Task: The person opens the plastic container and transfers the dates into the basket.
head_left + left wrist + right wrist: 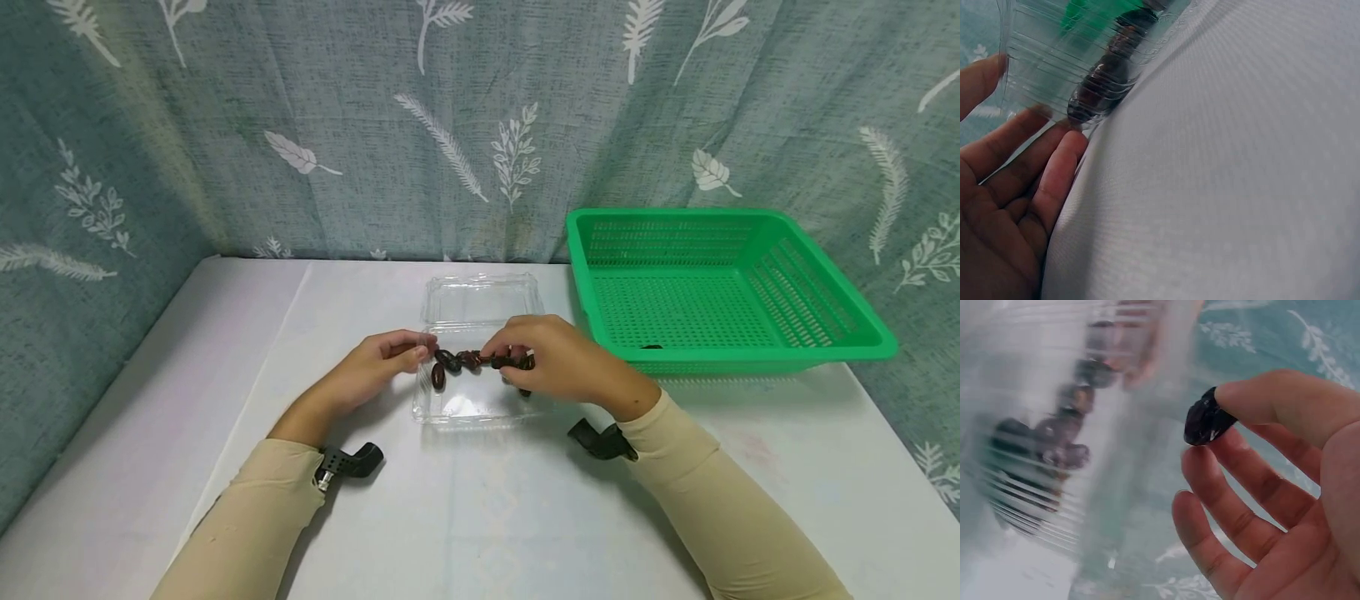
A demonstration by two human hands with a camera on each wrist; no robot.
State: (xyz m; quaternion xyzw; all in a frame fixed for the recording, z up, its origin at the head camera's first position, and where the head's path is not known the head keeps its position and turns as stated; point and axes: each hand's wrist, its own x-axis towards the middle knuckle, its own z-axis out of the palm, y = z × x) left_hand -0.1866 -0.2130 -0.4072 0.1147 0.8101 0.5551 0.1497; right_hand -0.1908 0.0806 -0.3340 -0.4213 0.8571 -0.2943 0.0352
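Note:
A clear plastic clamshell container [450, 408] lies on the table with its lid [483, 300] folded back. Dark brown, glossy, wrinkled dates [447, 360] sit in it, mostly in a row across its base. At its left side my left hand [375, 367] holds the edge, thumb at the rim and fingers against the outer wall [1041, 69]. Over the right half of the container, my right hand [551, 354] pinches one date [1209, 419] between thumb and fingertips. That hand hides part of the dates on the right.
A green perforated plastic basket [731, 360] stands at the back right, close to the container, with a small dark piece [652, 347] near its front wall. A white cloth [480, 517] covers the table. Behind it hangs a leaf-patterned curtain [337, 208].

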